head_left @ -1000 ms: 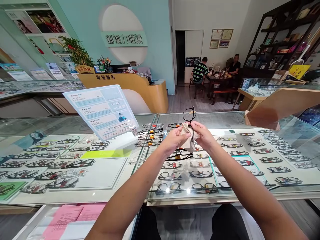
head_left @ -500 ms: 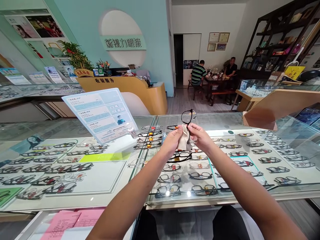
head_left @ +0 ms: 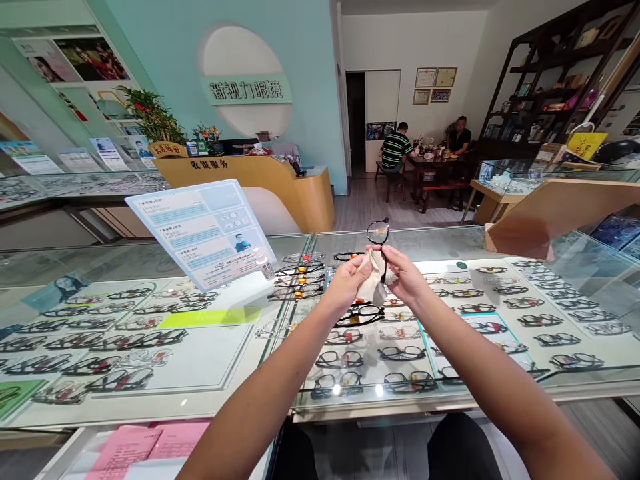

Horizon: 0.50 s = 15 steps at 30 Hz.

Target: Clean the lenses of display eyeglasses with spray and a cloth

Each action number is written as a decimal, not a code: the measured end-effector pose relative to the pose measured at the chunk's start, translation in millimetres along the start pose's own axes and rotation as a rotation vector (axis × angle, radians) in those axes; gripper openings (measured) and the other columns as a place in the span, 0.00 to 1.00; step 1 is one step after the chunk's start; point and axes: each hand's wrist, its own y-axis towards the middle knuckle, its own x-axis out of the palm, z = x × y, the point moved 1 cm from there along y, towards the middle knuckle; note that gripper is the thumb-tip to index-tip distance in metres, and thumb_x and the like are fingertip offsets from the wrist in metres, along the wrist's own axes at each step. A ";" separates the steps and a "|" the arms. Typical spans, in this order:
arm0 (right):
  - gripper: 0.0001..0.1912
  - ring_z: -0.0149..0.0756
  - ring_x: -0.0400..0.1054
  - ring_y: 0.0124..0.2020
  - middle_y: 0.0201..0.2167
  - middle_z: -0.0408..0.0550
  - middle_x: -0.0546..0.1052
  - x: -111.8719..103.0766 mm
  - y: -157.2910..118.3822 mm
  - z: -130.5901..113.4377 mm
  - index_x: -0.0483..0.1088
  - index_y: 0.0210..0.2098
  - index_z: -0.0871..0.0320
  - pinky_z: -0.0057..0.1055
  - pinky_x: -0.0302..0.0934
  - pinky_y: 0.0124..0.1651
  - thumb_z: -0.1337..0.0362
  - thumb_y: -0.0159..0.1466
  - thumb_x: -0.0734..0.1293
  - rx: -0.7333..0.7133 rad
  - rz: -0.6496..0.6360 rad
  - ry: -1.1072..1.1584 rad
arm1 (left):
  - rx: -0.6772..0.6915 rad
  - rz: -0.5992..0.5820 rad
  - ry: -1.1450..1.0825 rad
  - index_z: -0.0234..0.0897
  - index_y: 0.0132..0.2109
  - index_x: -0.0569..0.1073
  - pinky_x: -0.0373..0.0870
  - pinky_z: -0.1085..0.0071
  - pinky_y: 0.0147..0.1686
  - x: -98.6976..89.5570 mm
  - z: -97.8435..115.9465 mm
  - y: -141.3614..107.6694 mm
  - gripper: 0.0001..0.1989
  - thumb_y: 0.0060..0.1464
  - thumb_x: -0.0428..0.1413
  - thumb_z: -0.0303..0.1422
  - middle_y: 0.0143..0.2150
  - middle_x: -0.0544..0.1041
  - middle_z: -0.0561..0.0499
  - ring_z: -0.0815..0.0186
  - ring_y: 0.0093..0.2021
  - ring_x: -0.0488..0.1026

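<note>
A pair of black-framed eyeglasses (head_left: 379,232) is held upright above the glass display counter (head_left: 320,243), one round lens showing at the top. My right hand (head_left: 404,275) is closed on the frame from the right side. From the left, my left hand (head_left: 347,283) pinches a cream cleaning cloth (head_left: 373,283), which is bunched against the lower part of the glasses. The cloth and fingers hide the lower lens and most of the temples. Below the hands, several spectacle frames (head_left: 400,352) lie in rows under the counter's glass.
A tilted blue-and-white sign (head_left: 200,230) stands on the counter at left, and a wooden board (head_left: 560,217) at right. An open drawer with pink papers (head_left: 130,450) is at lower left. Two people sit at a table (head_left: 433,163) in the back.
The glasses have turned slightly, so the upper lens faces me more squarely. The cloth is spread wider around the lower part, and the left hand has shifted a little.
</note>
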 end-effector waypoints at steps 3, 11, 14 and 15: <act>0.19 0.32 0.71 0.31 0.35 0.44 0.84 2.9 -1.4 -3.4 0.85 0.42 0.53 0.27 0.64 0.34 0.50 0.57 0.81 -0.040 0.010 0.017 | 0.008 0.037 0.005 0.36 0.56 0.73 0.66 0.75 0.28 -1.2 0.7 -0.7 0.36 0.48 0.76 0.49 0.33 0.81 0.52 0.69 0.26 0.73; 0.17 0.35 0.74 0.36 0.39 0.45 0.84 4.9 -1.9 -6.9 0.84 0.41 0.53 0.30 0.69 0.40 0.51 0.57 0.81 -0.070 0.050 0.025 | 0.071 0.051 0.002 0.41 0.61 0.72 0.64 0.74 0.27 0.2 -1.5 -0.5 0.36 0.51 0.75 0.48 0.34 0.81 0.53 0.70 0.25 0.70; 0.18 0.34 0.75 0.38 0.42 0.46 0.85 3.8 -0.7 -6.2 0.84 0.41 0.53 0.29 0.70 0.41 0.51 0.56 0.82 -0.071 0.050 0.035 | 0.083 0.061 0.004 0.41 0.60 0.77 0.67 0.73 0.31 0.1 -0.6 0.0 0.32 0.51 0.74 0.45 0.42 0.83 0.49 0.68 0.30 0.74; 0.18 0.34 0.75 0.38 0.43 0.46 0.85 3.2 -0.3 -6.0 0.84 0.41 0.53 0.28 0.69 0.41 0.51 0.56 0.82 -0.075 0.048 0.030 | 0.095 0.068 0.003 0.41 0.59 0.79 0.69 0.73 0.34 0.0 0.0 0.2 0.30 0.51 0.74 0.44 0.48 0.84 0.48 0.67 0.35 0.76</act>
